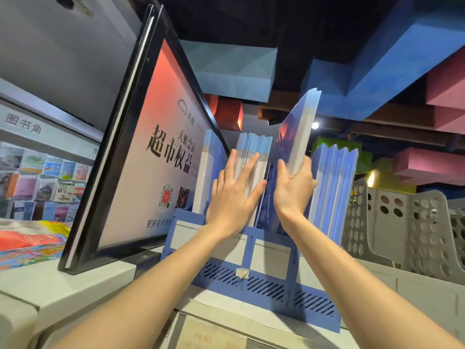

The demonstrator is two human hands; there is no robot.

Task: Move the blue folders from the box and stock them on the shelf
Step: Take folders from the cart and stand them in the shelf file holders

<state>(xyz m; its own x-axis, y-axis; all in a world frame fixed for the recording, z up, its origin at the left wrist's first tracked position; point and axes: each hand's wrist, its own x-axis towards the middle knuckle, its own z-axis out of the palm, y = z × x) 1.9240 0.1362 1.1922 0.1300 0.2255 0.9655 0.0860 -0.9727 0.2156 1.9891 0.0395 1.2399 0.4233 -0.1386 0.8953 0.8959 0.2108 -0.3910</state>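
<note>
Right grip (pixel 294 191) is curling around the bottom end of a small bunch of blue folders (pixel 300 132), holding it tilted over the gap in the blue rack (pixel 264 280) on the shelf (pixel 105 278). Left grip (pixel 234 195) is lying flat with straight fingers, pressing the standing folders (pixel 251 157) toward the sign (pixel 156 147). So we're reckoning we're mid-stocking, slotting this bunch in. Next we're needing to straighten it upright and slide it down between the pressed group and the right-hand folders (pixel 334 177). Box isn't showing.
</note>
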